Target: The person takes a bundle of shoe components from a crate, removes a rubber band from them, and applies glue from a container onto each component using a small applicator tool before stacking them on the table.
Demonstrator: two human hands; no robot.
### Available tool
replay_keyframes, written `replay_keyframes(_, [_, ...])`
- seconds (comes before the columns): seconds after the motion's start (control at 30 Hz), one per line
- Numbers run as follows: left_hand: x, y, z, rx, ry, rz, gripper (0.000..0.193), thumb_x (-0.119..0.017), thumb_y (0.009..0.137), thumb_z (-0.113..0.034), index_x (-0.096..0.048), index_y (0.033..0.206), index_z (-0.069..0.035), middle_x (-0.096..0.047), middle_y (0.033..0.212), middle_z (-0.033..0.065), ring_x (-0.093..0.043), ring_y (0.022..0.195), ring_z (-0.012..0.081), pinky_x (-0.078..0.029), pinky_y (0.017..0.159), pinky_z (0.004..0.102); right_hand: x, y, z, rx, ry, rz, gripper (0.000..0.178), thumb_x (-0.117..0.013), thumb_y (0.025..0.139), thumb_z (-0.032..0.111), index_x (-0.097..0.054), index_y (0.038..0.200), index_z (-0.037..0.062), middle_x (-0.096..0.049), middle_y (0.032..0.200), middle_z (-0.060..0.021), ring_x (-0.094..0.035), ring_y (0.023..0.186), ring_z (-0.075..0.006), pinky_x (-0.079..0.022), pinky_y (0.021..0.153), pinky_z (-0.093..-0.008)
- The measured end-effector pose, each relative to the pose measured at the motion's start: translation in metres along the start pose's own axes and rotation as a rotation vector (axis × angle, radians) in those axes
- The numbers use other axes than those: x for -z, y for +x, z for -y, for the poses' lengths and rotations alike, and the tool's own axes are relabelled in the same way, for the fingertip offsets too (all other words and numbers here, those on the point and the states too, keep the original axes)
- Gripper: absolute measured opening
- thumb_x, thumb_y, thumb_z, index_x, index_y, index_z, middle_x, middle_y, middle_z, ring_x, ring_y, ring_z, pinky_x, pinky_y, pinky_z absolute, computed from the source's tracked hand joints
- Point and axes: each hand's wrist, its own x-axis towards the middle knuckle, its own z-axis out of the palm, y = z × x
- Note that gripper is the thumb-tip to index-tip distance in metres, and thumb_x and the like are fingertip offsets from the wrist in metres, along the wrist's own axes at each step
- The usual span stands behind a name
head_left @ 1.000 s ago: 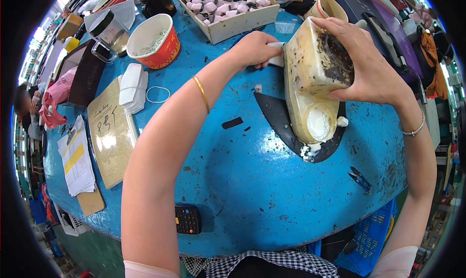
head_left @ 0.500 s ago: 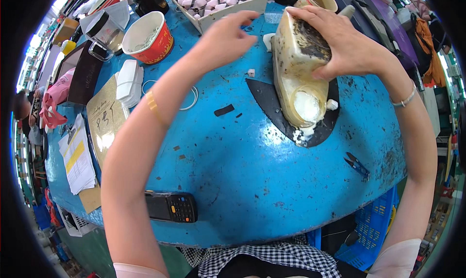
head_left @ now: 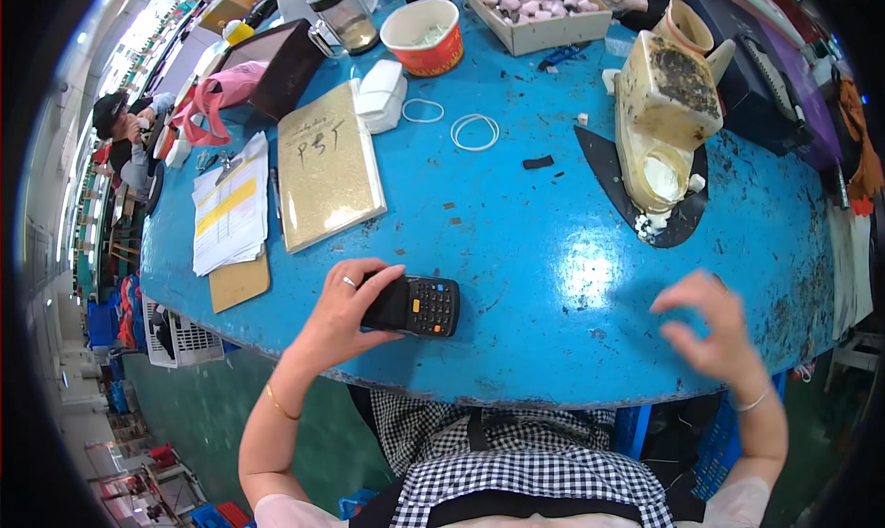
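Note:
My left hand [head_left: 343,308] grips the end of a black handheld terminal [head_left: 431,308] with a keypad, which lies by the table's front edge. Its fingers go over the upper side and the thumb along the lower side. My right hand [head_left: 708,330] is above the table at the right, blurred, with thumb and fingers curled but apart. No held thing shows between them; a small dark bit is visible behind its knuckles. Farther off stands a stained cream-coloured container [head_left: 668,90], white paste at its round mouth, on a black sheet [head_left: 604,164].
A gold notebook [head_left: 323,173] and clipped papers [head_left: 230,216] lie at the left. Behind are a red paper bowl [head_left: 433,56], a jar [head_left: 346,19] and a box [head_left: 544,35] of pale pieces. White rings [head_left: 475,132] lie mid-table. Another person [head_left: 124,136] sits at far left.
My right hand has let go of the cream container and come back toward me. My left hand has come down from the far side onto the terminal. The view has turned left.

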Motion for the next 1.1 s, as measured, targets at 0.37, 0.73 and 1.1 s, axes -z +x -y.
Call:
replay_keyframes(0.37, [0.026, 0.092, 0.014, -0.194, 0.217, -0.271, 0.074, -0.084, 0.063, -0.023, -0.052, 0.128, -0.007, -0.056, 0.114, 0.0159, -0.051, 0.110, 0.0362, -0.040, 0.098, 0.0444, -0.090, -0.099, -0.011, -0.427, 0.369, -0.483, 0.014, -0.061, 0.087, -0.002, -0.065, 0.100, 0.0020, -0.070, 0.089, -0.0078, -0.061, 0.076, -0.0114, -0.049, 0.070, -0.0246])
replay_keyframes(0.73, [0.077, 0.040, 0.201, 0.173, 0.259, -0.318, 0.073, -0.079, 0.063, -0.019, -0.052, 0.130, -0.007, -0.060, 0.115, 0.0172, -0.057, 0.108, 0.0355, -0.044, 0.095, 0.0425, -0.094, -0.098, -0.002, -0.242, -0.035, -0.544, 0.011, -0.069, 0.078, -0.002, -0.068, 0.087, 0.0036, -0.068, 0.076, -0.0081, -0.063, 0.068, -0.0245, -0.050, 0.063, -0.0320])
replay_keyframes(1.1, [0.021, 0.048, 0.038, -0.117, 0.011, -0.396, 0.068, -0.054, 0.073, 0.012, -0.047, 0.139, -0.003, -0.050, 0.139, 0.0170, -0.044, 0.133, 0.0332, -0.030, 0.112, 0.0405, -0.026, -0.254, -0.067, -0.609, 0.328, -1.112, 0.016, -0.056, 0.096, 0.012, -0.064, 0.108, 0.0036, -0.068, 0.087, -0.0030, -0.057, 0.072, -0.0070, -0.046, 0.067, -0.0219])
